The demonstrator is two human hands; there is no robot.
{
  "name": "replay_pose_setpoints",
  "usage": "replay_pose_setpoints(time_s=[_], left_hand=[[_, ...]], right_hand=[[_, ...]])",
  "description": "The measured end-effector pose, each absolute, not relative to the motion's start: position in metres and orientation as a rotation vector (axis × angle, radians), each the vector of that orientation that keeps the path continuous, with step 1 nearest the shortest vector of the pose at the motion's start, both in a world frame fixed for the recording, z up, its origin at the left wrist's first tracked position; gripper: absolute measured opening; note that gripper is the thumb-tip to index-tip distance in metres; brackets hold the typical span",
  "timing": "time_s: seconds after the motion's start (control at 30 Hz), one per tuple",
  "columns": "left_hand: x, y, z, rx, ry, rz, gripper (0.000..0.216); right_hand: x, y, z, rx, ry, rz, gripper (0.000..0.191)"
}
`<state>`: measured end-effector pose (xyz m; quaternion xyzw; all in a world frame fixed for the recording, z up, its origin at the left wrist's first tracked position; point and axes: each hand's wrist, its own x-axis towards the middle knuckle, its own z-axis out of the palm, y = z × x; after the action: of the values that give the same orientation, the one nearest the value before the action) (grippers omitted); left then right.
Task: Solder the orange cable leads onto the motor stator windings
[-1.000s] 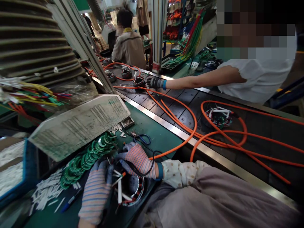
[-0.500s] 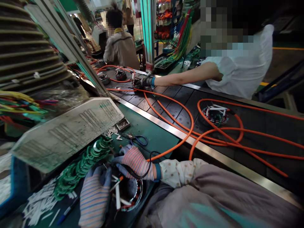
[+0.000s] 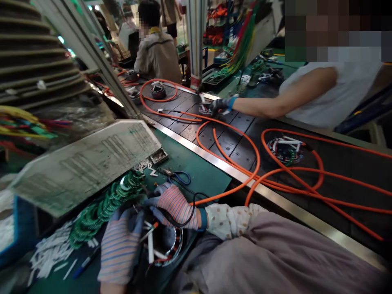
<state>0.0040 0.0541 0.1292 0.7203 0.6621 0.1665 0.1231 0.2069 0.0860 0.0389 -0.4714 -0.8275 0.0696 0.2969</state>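
Note:
My left hand [image 3: 120, 245], in a striped knit glove, is closed, with thumb and fingers pinched at thin wire ends too small to make out. My right hand [image 3: 175, 206], gloved alike, is closed around a black cable [image 3: 190, 218] that bends back along its wrist side; its fingertips point at the left ones. Just below both hands sits a ring-shaped motor stator [image 3: 179, 249] with copper windings. White sleeves [image 3: 150, 248] and an orange-tipped lead stick up from the stator.
Green slotted rings [image 3: 101, 212] and white tubes [image 3: 50, 257] lie left of my hands. Blue-handled scissors [image 3: 180, 177] and a pen [image 3: 82, 267] rest on the green bench. Beyond runs a conveyor [image 3: 226, 143] with orange cables [image 3: 257, 159] and stators [image 3: 284, 150]. A co-worker's gloved hand [image 3: 222, 105] reaches over it.
Across the conveyor, the co-worker's hand has moved right with a stator, and the orange cable there has shifted. My hands stay almost in place at the wires.

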Motion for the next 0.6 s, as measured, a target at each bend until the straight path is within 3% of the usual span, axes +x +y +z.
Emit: replay_pose_setpoints(time_s=[0.27, 0.47, 0.6], left_hand=[[0.019, 0.041, 0.111, 2.095, 2.04, 0.471, 0.033], [0.018, 0.036, 0.093, 2.158, 1.959, 0.593, 0.019], [0.011, 0.036, 0.09, 2.181, 1.865, 0.586, 0.022]], right_hand=[[0.227, 0.065, 0.044, -1.254, -2.169, 0.404, 0.033], [0.25, 0.036, 0.016, -1.042, -1.827, 0.19, 0.038], [0.266, 0.023, 0.003, -0.86, -1.746, 0.213, 0.037]])
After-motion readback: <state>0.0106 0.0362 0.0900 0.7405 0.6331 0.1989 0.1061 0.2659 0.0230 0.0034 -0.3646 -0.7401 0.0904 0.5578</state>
